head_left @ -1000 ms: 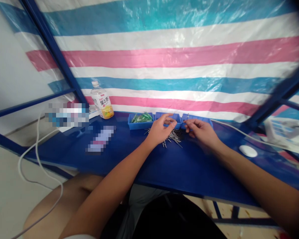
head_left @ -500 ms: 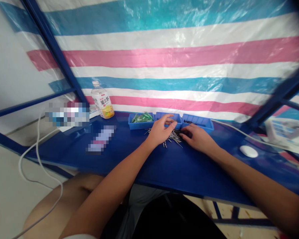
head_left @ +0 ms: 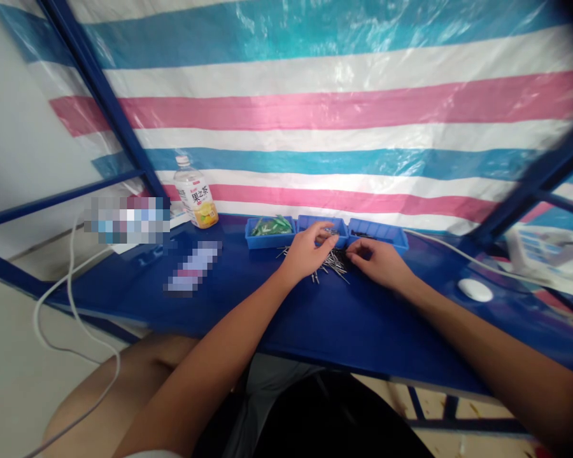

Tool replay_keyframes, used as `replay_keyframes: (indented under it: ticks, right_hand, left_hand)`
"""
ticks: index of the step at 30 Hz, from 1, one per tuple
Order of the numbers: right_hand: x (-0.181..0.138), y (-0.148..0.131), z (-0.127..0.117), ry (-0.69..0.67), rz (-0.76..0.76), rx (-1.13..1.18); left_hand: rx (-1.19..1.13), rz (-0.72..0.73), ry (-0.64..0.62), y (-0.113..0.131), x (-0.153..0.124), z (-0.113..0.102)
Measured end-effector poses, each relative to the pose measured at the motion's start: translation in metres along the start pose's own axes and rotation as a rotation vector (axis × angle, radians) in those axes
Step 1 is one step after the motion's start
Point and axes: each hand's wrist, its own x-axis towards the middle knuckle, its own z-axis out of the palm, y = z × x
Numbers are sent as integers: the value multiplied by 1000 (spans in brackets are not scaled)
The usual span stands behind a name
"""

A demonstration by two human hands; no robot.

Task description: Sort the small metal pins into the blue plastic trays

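Note:
A heap of small metal pins [head_left: 333, 262] lies on the blue table [head_left: 277, 305], in front of three small blue bins. My left hand [head_left: 306, 249] hovers over the heap's left side, fingers curled in a pinch towards the middle bin [head_left: 321, 222]. My right hand [head_left: 379, 262] rests at the heap's right edge, fingertips pinched down among the pins. What either pinch holds is too small to make out. The left bin [head_left: 268, 233] holds green parts. The right bin [head_left: 380, 233] sits behind my right hand.
A bottle of yellow drink [head_left: 195, 193] stands at the back left. A white mouse [head_left: 475, 289] with its cable lies to the right. A striped plastic sheet [head_left: 334, 108] closes the back. Blue frame posts rise at both sides. A white cable [head_left: 71, 318] hangs off the left edge.
My right hand came down from the right bin to the pin heap and pinched there. My left hand stayed over the heap with small finger movements.

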Motion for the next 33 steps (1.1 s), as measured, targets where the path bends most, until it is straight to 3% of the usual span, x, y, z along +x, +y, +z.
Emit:
replay_keyframes:
  ticks: [5, 10, 18, 27, 33]
  right_hand:
    - [-2, -11, -1, 125, 62, 206]
    - [-5, -20, 1, 113, 62, 376]
    - [-6, -22, 0, 57, -89, 181]
    - [-8, -19, 6, 34, -27, 215]
    - [-8, -24, 4, 105, -53, 214]
  left_hand:
    - [49, 7, -65, -3, -2, 2]
    - [64, 4, -142, -1, -1, 2]
    - [107, 37, -121, -1, 1, -2]
    - [2, -14, -165, -1, 0, 2]
    - [-40, -34, -147, -4, -2, 3]
